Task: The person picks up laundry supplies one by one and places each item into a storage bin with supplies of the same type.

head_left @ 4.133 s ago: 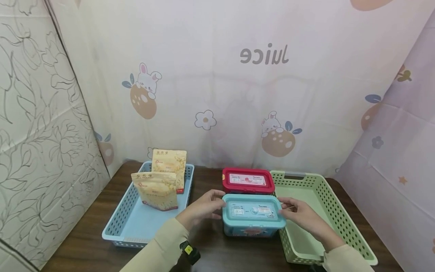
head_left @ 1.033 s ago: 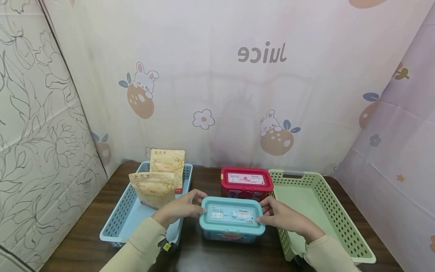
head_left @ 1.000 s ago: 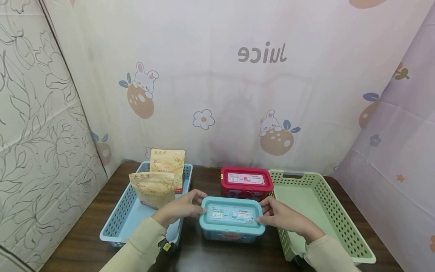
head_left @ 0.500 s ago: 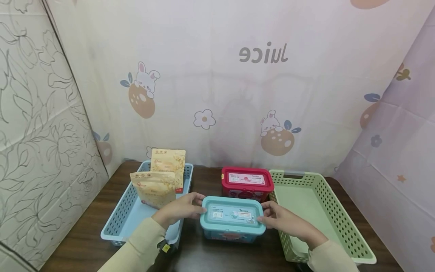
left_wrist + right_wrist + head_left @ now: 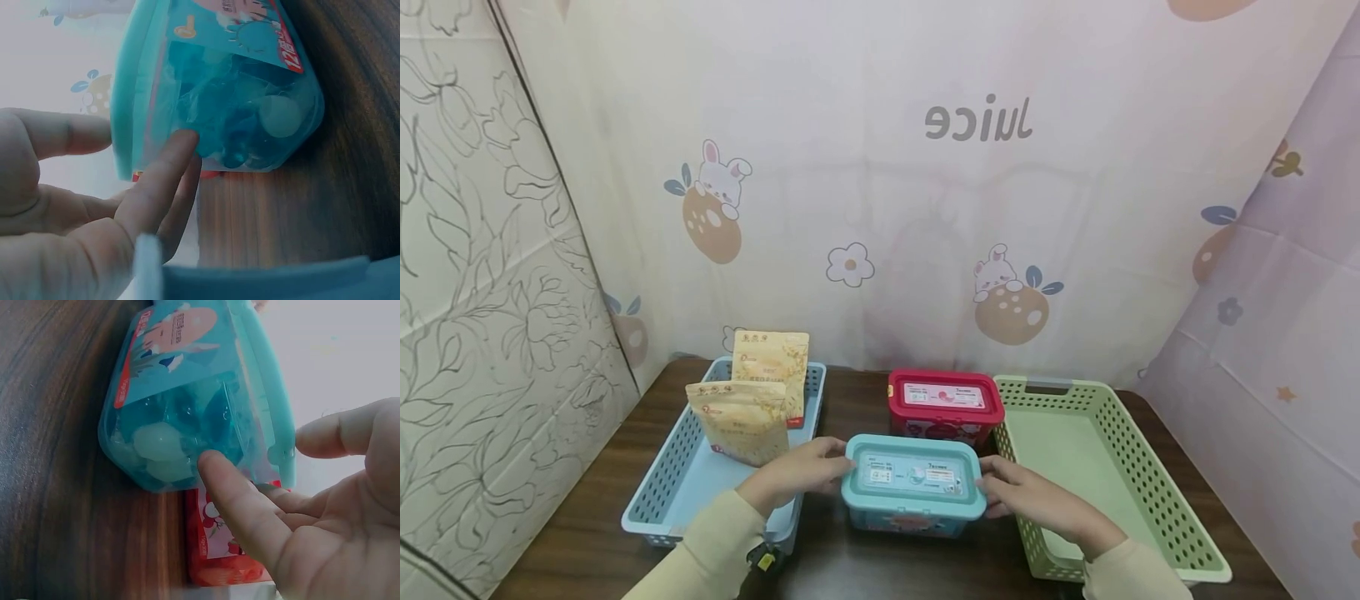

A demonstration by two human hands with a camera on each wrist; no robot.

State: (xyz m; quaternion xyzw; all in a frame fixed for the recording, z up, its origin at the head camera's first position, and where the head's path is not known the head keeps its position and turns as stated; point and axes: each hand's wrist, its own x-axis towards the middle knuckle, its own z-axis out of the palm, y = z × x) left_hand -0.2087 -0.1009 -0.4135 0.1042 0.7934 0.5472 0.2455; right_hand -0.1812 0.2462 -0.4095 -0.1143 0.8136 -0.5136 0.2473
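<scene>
A teal lidded tub of laundry pods (image 5: 913, 483) sits upright on the dark wood table (image 5: 857, 575), in front of a similar red tub (image 5: 946, 402). At its left end is my left hand (image 5: 797, 475); in the left wrist view the thumb (image 5: 75, 134) meets the lid's edge and nearly straight fingers (image 5: 165, 175) lie against the clear side. My right hand (image 5: 1037, 498) is at the opposite end. In the right wrist view its index finger (image 5: 240, 503) extends to the side wall, and its thumb (image 5: 331, 436) is at the lid's edge. Blue and white pods show through the walls.
On the left, a light blue basket (image 5: 647, 492) holds two yellow pouches (image 5: 741, 423). A green basket (image 5: 1165, 467) stands right of the tubs, its left rim close to the red one. A printed curtain (image 5: 880, 208) hangs behind the table.
Since the oldest frame, the teal tub has moved left and slightly nearer, between both hands. In the last half second the tub stays put while the fingers loosen and thumbs slip off the lid's top.
</scene>
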